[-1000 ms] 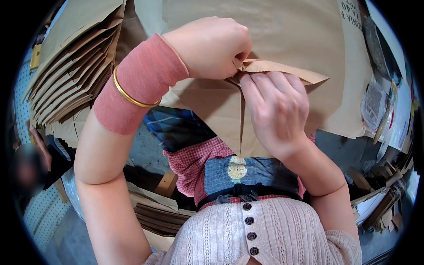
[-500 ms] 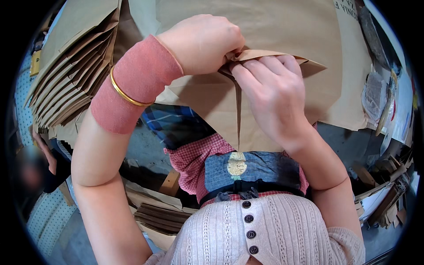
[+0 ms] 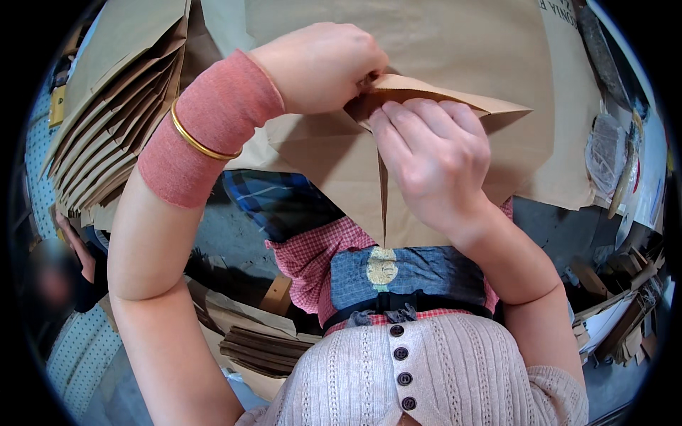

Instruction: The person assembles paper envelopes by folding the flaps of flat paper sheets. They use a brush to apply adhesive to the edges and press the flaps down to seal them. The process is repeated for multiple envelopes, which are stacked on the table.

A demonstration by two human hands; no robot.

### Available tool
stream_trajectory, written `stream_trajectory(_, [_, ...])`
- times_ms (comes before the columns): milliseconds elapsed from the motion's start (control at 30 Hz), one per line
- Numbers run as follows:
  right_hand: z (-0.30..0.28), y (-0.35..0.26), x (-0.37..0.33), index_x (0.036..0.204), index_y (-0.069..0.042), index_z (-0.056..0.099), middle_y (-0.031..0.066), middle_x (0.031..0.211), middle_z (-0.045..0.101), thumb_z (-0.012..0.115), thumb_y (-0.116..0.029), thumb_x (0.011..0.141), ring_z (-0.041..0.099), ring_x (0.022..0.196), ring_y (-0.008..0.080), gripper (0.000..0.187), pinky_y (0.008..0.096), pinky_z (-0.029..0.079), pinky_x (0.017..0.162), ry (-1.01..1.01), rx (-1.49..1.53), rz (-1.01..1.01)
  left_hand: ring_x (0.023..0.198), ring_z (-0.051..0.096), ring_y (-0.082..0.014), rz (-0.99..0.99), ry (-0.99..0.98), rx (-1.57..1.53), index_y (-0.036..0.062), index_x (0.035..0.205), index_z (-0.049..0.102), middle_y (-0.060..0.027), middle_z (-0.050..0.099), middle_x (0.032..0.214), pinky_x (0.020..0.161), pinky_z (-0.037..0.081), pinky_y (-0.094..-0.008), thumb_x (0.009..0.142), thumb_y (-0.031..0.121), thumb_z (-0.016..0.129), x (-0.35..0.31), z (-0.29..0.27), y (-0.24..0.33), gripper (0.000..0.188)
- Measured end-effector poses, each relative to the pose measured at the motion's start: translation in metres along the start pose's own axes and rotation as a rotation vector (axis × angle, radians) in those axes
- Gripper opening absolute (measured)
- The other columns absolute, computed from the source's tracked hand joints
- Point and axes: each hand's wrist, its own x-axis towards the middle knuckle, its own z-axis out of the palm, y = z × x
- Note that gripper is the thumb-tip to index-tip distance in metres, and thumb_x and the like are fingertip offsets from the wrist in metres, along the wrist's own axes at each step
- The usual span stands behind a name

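Both my hands grip the edge of a brown paper bag that hangs over the table's near edge toward my lap. My left hand, above a pink wrist cover with a gold bangle, is closed on the left end of the bag's mouth; its fingertips are hidden. My right hand is curled over the near lip, its fingertips tucked into the opening. Between the hands the mouth gapes, with the zigzag-cut far lip standing raised. A dark crease runs down the front of the bag.
Several folded brown bags lie fanned at the left. Large brown paper covers the table beyond my hands. A clear plastic packet sits at the right edge. Lower down are stacked brown paper and, far left, another person's arm.
The bag's mouth has widened: the far lip now stands apart from the near one. My left hand has shifted slightly left; my right fingers sit a little lower.
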Motion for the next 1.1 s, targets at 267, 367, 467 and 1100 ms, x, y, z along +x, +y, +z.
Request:
stream_trajectory(267, [-0.003, -0.001, 0.006, 0.073, -0.004, 0.066, 0.0027, 0.067, 0.054, 0.061, -0.012, 0.062, 0.056, 0.068, 0.0176, 0.015, 0.0304, 0.044, 0.064, -0.047, 0.014, 0.039, 0.07, 0.06, -0.0393, -0.085, -0.074, 0.064, -0.0011, 0.078, 0.065, -0.0212, 0.061, 0.073, 0.062, 0.048, -0.0436, 0.078, 0.007, 0.064, 0.003, -0.008, 0.007, 0.008])
stream_trajectory(367, [-0.004, -0.003, 0.006, 0.072, -0.004, 0.067, 0.0035, 0.068, 0.055, 0.061, -0.012, 0.062, 0.056, 0.069, 0.0183, 0.015, 0.0306, 0.044, 0.064, -0.068, 0.008, 0.038, 0.069, 0.06, -0.0392, -0.093, -0.038, 0.118, -0.0003, 0.077, 0.065, -0.0202, 0.061, 0.071, 0.062, 0.048, -0.0438, 0.077, 0.008, 0.065, 0.002, -0.008, 0.008, 0.009])
stream_trajectory(467, [-0.003, -0.008, 0.001, 0.072, -0.004, 0.067, 0.0044, 0.068, 0.055, 0.061, -0.012, 0.062, 0.056, 0.069, 0.019, 0.014, 0.0309, 0.044, 0.065, -0.093, 0.003, 0.023, 0.069, 0.06, -0.039, -0.084, 0.044, 0.134, 0.0003, 0.078, 0.066, -0.0197, 0.061, 0.071, 0.062, 0.048, -0.044, 0.077, 0.01, 0.066, -0.002, -0.001, 0.002, 0.009])
stream_trajectory(1100, [-0.006, -0.006, 0.005, 0.068, -0.006, 0.067, 0.0044, 0.066, 0.056, 0.062, -0.013, 0.063, 0.057, 0.07, 0.0193, 0.009, 0.0314, 0.045, 0.067, -0.152, 0.001, 0.03, 0.066, 0.061, -0.0393, -0.198, 0.002, 0.18, 0.0015, 0.071, 0.066, -0.0201, 0.062, 0.068, 0.063, 0.051, -0.0454, 0.076, 0.015, 0.068, 0.009, 0.007, 0.016, 0.014])
